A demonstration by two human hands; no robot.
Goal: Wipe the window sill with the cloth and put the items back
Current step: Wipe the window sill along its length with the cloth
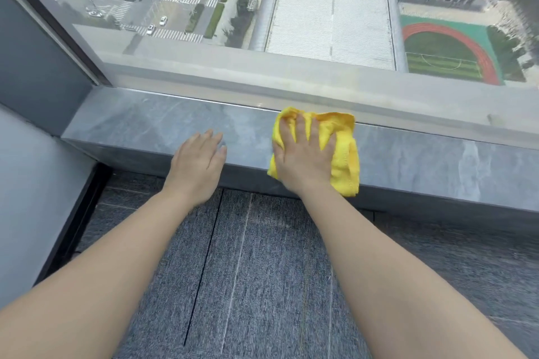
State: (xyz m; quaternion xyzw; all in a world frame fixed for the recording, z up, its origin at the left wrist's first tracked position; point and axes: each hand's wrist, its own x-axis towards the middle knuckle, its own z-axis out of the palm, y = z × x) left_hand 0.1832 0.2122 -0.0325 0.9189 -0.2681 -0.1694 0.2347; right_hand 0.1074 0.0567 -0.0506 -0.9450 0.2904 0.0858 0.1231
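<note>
Two bare hands are showing, one cloth and one window sill. The right hand (303,160) is lying flat on the yellow cloth (339,154), its fingers (300,128) spread apart and pressing the crumpled fabric down onto the grey marbled window sill (140,122); nothing is being pinched or gripped, the palm is simply bearing on it. The cloth is sitting at about the middle of the sill, its far edge reaching to the base of the window glass (320,9) and its near edge drooping over the sill's front lip. Much of the cloth is lying hidden beneath the hand, so its full outline is hard to make out. The left hand (198,163) is resting to the left of the cloth, apart from it, with its fingers close together and extended, fingertips on the sill's top and the palm hanging over the front edge; it is holding nothing. Both forearms are running off the bottom of the picture. The sill is being cut off at the right edge, and at the left it is ending against a dark grey wall panel (35,73). Below the sill, grey carpet tiles (262,285) are covering the floor. Through the glass a street, buildings and a sports field are showing far below, hazy and soft.
</note>
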